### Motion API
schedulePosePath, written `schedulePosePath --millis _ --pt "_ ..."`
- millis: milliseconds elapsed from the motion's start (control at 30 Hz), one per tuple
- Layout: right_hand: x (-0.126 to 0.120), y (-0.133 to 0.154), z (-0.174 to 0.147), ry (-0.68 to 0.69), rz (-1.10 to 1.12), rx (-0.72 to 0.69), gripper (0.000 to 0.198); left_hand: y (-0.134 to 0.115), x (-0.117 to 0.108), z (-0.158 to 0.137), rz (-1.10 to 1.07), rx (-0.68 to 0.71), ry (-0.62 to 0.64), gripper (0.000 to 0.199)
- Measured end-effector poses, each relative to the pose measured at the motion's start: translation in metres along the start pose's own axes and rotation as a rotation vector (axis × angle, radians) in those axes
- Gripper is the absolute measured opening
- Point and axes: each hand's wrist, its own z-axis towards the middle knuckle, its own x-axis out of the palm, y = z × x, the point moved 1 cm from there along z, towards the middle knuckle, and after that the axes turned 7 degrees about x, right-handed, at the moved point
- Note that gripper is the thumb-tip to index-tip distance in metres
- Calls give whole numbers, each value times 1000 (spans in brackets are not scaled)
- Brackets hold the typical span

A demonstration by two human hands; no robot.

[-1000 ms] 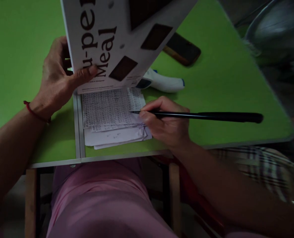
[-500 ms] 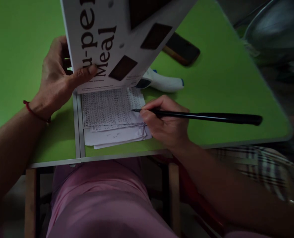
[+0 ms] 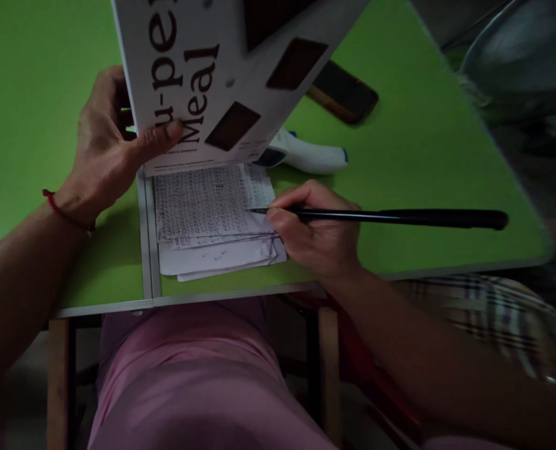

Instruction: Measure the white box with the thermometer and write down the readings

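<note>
My left hand (image 3: pixel 104 140) is closed on the lower left edge of a flat white printed piece (image 3: pixel 174 94), its thumb across the front. Large dark letters reading "Meal" and brown rectangles cover that face; whether it is a booklet or a box I cannot tell. Below it lies a small stack of paper sheets (image 3: pixel 212 209), the top one dense with handwriting. My right hand (image 3: pixel 322 231) pinches a black pen (image 3: pixel 399 217), its tip at the right part of the written sheet. The pen's long barrel points to the right.
A white and blue handheld thermometer (image 3: pixel 313 156) and a dark phone (image 3: pixel 346 94) lie on the green table (image 3: pixel 446 169) beyond my right hand. A metal-edged seam crosses the table left of the papers. Plaid cloth (image 3: pixel 488 306) is below the table's right edge.
The pen's back end has swung slightly up and to the right, with its tip still near the same spot. The white printed piece has shifted a little upward.
</note>
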Motion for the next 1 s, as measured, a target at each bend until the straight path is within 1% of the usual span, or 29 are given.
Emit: schedulePosePath --millis 167,267,400,533,600,700,767,867,1000 --pt "1 -1 0 -11 -8 44 8 0 -1 0 -23 47 20 46" --pt "1 0 0 -34 -6 30 8 -1 -1 0 -39 50 25 45" --pt "0 1 0 0 -58 -1 8 -2 0 1 -15 29 3 41" --pt "-1 1 0 6 -47 -35 8 -1 2 0 -39 41 -14 42" --pt "-1 0 0 7 -35 -17 8 0 2 0 -33 60 -18 42" --pt "0 -1 0 15 -10 29 8 -2 2 0 -29 45 -23 41" --pt "0 -2 0 -17 22 42 8 -4 2 0 -15 15 -8 38" --pt "0 -1 0 -94 48 39 9 -6 1 1 23 15 26 36" --pt "1 -1 0 -81 20 43 9 -4 0 0 19 31 24 39"
